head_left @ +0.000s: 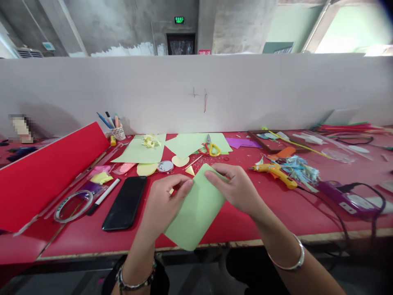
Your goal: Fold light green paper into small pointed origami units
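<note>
A sheet of light green paper (196,213) is held up over the front edge of the red table, tilted, its lower end hanging toward me. My left hand (167,203) grips its left edge, thumb on top. On the upper right edge, my right hand (235,188) pinches the paper between thumb and fingers. Just beyond the hands lie scissors (211,148) with yellow and red handles, a small cut triangle of pale yellow paper (190,170) and pale yellow paper circles (180,161). The fingers under the sheet are hidden.
A black phone (125,203) lies left of my hands, near a marker (104,196) and a tape roll (73,206). A yellow glue gun (276,174) with a cord rests at right, beside a purple power strip (346,200). A red board (55,172) leans at far left.
</note>
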